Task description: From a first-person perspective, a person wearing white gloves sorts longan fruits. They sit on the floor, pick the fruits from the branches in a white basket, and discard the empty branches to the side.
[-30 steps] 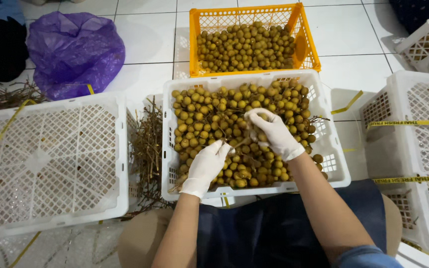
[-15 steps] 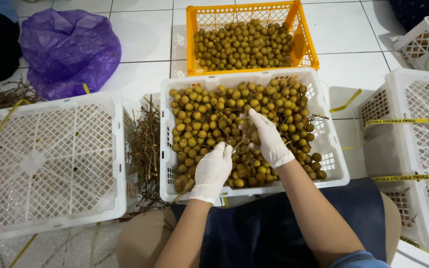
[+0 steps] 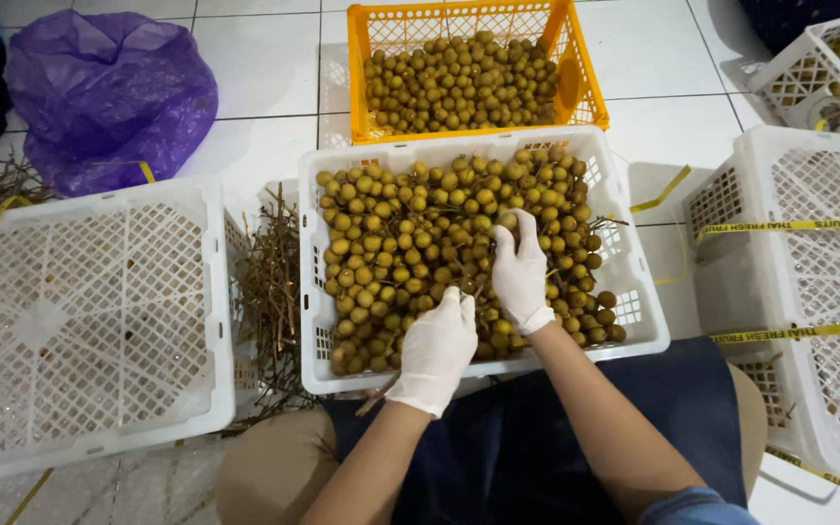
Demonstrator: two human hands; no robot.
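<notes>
Far left of our hands: empty white crate (image 3: 89, 321), purple bag (image 3: 109, 92) beyond it. Twig pile (image 3: 269, 292) just left of left hand. Left hand (image 3: 437, 350), gloved, pressed palm-down into fruit (image 3: 410, 233) in white basket (image 3: 315, 292); grip hidden, cannot tell. Right hand (image 3: 520, 274), gloved, fingers curled among fruit; hold unclear. Orange basket (image 3: 576, 68) beyond our hands.

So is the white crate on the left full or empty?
Empty: the white crate shows only bare lattice, while the middle crate holds fruit.
</notes>
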